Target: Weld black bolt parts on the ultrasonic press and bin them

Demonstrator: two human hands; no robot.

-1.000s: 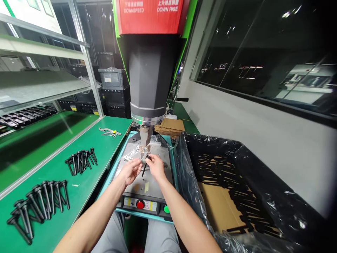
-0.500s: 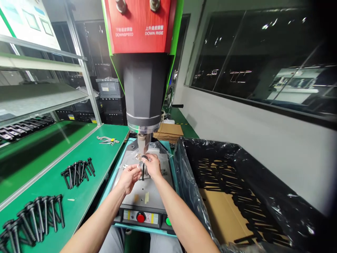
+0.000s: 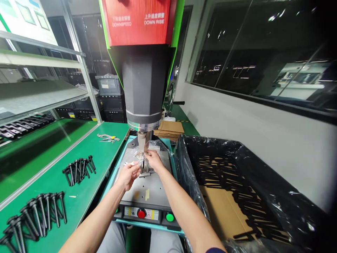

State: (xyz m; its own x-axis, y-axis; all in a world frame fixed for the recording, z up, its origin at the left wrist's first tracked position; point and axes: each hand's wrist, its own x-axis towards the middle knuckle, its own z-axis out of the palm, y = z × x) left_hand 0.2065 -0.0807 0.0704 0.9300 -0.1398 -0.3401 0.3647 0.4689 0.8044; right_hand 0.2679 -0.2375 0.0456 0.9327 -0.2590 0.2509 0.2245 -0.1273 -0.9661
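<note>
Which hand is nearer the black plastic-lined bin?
Right. The right hand is left of the bin, beside the machine's metal tip; the left hand is farther left and lower in view.

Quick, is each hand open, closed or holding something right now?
Left hand: fingers curled near the clear plastic; can't tell if they hold anything.
Right hand: fingers bent by the metal post; can't tell what they hold.
</note>
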